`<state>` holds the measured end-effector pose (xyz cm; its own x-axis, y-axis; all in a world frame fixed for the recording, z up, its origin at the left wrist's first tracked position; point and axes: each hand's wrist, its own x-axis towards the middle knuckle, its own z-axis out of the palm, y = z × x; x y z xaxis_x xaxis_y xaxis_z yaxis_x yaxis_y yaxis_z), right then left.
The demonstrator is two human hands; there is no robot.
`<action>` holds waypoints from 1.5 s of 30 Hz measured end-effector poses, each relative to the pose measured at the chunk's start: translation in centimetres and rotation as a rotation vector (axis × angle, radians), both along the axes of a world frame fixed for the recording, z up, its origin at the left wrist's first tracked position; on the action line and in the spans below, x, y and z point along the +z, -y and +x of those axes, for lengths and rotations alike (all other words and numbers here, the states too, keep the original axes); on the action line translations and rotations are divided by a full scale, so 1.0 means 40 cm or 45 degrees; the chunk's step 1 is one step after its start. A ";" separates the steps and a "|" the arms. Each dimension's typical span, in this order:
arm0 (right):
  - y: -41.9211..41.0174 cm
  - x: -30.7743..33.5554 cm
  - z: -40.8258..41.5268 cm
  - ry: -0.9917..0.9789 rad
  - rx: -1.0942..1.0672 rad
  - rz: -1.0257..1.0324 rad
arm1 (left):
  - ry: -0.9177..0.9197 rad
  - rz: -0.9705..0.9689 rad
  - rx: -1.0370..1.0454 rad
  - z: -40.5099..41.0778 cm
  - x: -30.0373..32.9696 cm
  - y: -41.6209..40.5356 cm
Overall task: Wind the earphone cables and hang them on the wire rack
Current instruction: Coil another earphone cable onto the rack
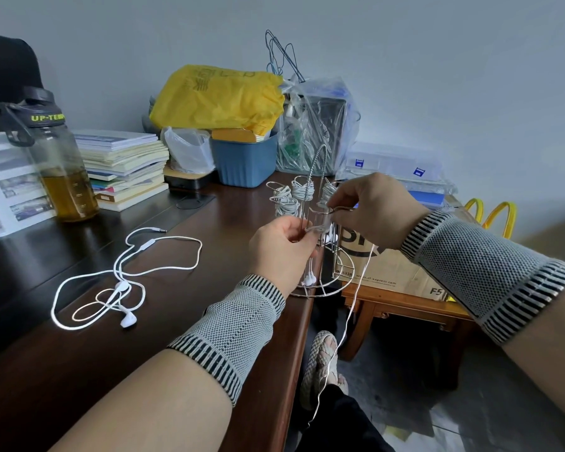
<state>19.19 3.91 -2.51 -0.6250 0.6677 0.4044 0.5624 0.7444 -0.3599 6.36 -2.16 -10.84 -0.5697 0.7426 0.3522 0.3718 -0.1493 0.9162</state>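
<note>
Person works at the wire rack (320, 243), which stands at the desk (209, 223) edge. Left hand (282, 249) pinches the earphone cable (356, 288) w/ thumb + fingers, low by a front rack arm, earbuds hanging under the hand, prob. to anchor the bud end while winding. Right hand (372, 208) is pinched on the same cable up at the arm, looks like it's guiding a loop on; long loose tail drops off the desk edge toward the floor, so winding is far from done. 3–4 wound bundles (302, 190) already hang on rear arms, apart from the hands. 2nd earphone set (121, 275) lies loose + uncoiled on the desk to the left, untouched, well apart from rack, likely next. Bottle (59, 164) + book stack (124, 168) further back, not involved.
</note>
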 end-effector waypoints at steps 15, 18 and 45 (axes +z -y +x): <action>-0.011 -0.083 0.004 -0.502 -0.115 -0.425 | 0.024 0.020 -0.009 -0.002 -0.005 -0.005; -0.009 -0.069 0.010 -0.490 -0.156 -0.457 | 0.043 0.024 -0.019 0.001 0.001 0.001; 0.006 0.113 -0.089 0.231 -0.278 -0.627 | 0.107 0.022 -0.018 -0.003 -0.003 -0.008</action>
